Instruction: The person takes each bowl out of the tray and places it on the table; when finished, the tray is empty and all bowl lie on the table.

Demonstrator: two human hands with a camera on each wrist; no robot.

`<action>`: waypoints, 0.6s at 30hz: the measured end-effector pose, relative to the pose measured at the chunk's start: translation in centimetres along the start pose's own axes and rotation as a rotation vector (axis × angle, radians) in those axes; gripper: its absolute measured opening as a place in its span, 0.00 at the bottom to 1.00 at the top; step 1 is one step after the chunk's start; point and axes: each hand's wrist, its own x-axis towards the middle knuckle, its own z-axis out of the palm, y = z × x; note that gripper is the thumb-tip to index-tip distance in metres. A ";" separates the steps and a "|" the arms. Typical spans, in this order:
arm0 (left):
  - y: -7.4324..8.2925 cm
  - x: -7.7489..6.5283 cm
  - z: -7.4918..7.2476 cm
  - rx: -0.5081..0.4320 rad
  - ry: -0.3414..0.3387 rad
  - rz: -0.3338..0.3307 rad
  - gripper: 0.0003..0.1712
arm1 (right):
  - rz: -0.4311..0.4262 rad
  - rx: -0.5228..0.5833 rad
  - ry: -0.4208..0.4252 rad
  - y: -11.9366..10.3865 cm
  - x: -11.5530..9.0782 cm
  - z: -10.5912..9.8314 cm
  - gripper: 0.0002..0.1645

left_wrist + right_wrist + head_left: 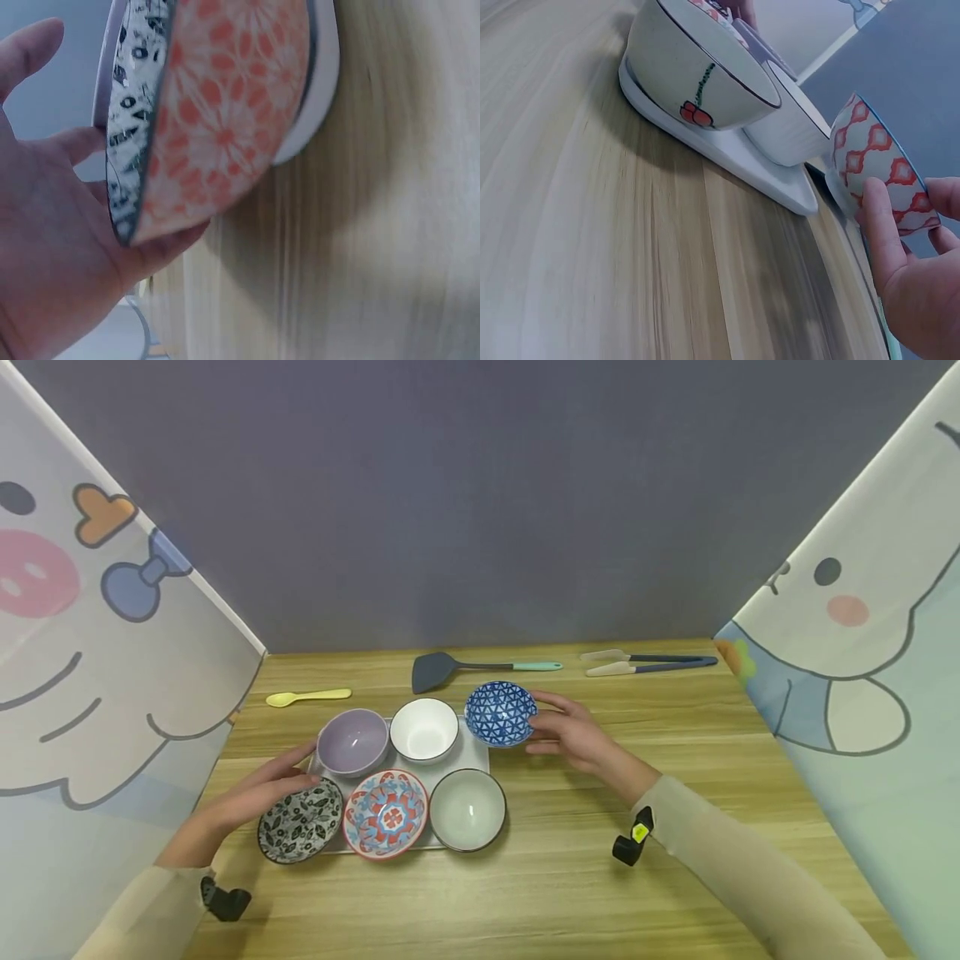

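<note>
At the tray's back right corner, my right hand [573,737] pinches the rim of a small blue-and-white triangle-patterned bowl [501,714]. Its red-and-white outside [877,154] shows tilted and raised in the right wrist view, one finger against the wall. My left hand [255,789] lies along a black-and-white leaf-patterned bowl [300,821]; in the left wrist view, fingers [176,244] reach under its orange-flowered outside [225,120] while the thumb spreads away. Beside it on the white tray [476,756] sit a purple bowl [352,742], a white bowl [423,729], a red-and-blue patterned bowl [386,814] and a pale grey bowl [468,810].
Behind the bowls lie a yellow spoon [309,697], a dark spatula [435,672] with a mint handle, and tongs [648,662] with pale tips. A grey wall [480,510] closes the back of the wooden table [600,893]; cartoon-printed panels [847,635] flank it.
</note>
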 end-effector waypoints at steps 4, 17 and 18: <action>0.8 0.4 0.4 0.051 0.000 -0.049 0.44 | -0.004 -0.001 0.005 -0.4 -0.9 -1.3 0.38; 2.5 2.2 1.6 0.235 0.018 -0.049 0.42 | -0.022 0.034 0.092 -1.5 -3.2 -6.5 0.39; 2.6 2.3 1.7 0.233 0.016 -0.057 0.42 | -0.024 0.034 0.098 -1.5 -3.4 -6.9 0.39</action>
